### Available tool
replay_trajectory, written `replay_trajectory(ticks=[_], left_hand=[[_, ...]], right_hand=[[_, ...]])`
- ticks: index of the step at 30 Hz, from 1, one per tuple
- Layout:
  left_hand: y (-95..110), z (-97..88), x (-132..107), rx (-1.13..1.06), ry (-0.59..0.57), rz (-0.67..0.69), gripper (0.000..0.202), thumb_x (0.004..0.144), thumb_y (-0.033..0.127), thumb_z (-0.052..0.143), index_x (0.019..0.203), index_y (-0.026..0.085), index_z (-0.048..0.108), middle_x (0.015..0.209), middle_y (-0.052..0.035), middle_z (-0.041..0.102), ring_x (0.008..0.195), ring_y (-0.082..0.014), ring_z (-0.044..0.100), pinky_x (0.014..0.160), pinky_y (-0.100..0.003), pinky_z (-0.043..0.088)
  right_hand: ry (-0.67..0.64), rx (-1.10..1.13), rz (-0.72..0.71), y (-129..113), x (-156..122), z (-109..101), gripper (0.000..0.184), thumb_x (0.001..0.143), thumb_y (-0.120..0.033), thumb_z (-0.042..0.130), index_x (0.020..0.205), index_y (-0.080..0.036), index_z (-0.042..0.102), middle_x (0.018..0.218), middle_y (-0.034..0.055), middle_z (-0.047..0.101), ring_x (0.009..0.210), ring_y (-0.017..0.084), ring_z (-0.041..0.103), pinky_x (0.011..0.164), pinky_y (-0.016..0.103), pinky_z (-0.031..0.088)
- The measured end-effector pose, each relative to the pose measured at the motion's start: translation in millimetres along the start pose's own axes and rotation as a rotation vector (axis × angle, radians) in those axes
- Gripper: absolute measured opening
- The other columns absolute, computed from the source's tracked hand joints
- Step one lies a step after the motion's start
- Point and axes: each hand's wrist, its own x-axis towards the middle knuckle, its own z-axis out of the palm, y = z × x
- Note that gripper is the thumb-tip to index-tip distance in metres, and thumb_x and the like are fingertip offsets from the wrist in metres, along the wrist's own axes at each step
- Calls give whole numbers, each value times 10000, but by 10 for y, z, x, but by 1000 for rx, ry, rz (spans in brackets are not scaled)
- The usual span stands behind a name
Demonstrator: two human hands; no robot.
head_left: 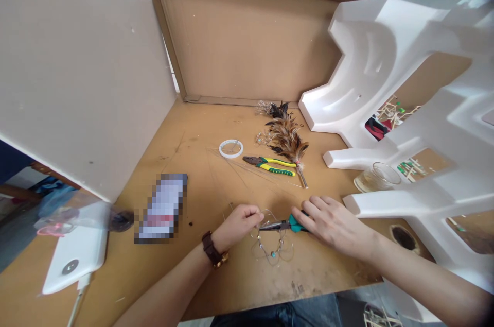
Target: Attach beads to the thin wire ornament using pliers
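My left hand (237, 223), with a brown watch at the wrist, is closed in a pinch on thin beaded wire (270, 250) that loops on the wooden table (200, 126). My right hand (332, 223) is wrapped round the teal handles of small pliers (280, 224), whose jaws point left toward the left fingertips and the wire. Farther back lie yellow-green pliers (272, 164), a brown feather bundle (286, 136) and a white ring (231, 148).
Cardboard walls (247, 44) stand at the back and left. White foam packing (405, 85) fills the right side, with a glass cup (378, 176) beside it. A blurred phone (162, 207) and a white device (75, 257) lie at the left front.
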Motion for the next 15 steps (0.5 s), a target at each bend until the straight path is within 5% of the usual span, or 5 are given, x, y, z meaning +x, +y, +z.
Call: replay_trajectory(ticks=[7, 15], left_hand=[[-46, 0, -16, 150, 113, 180, 341, 825, 327, 403, 530, 181, 315, 531, 53, 276, 509, -86, 292, 496, -222, 230], [32, -29, -116, 686, 126, 642, 302, 883, 210, 349, 587, 170, 395, 594, 11, 395, 568, -118, 360, 540, -255, 238]], right_hand=[[-83, 277, 128, -34, 16, -52, 274, 757, -172, 516, 1031, -169, 517, 830, 56, 565, 700, 172, 508, 539, 270, 283], [-480, 1040, 446, 2, -25, -46, 137, 608, -194, 549, 743, -177, 539, 580, -42, 473, 494, 76, 384, 442, 205, 257]])
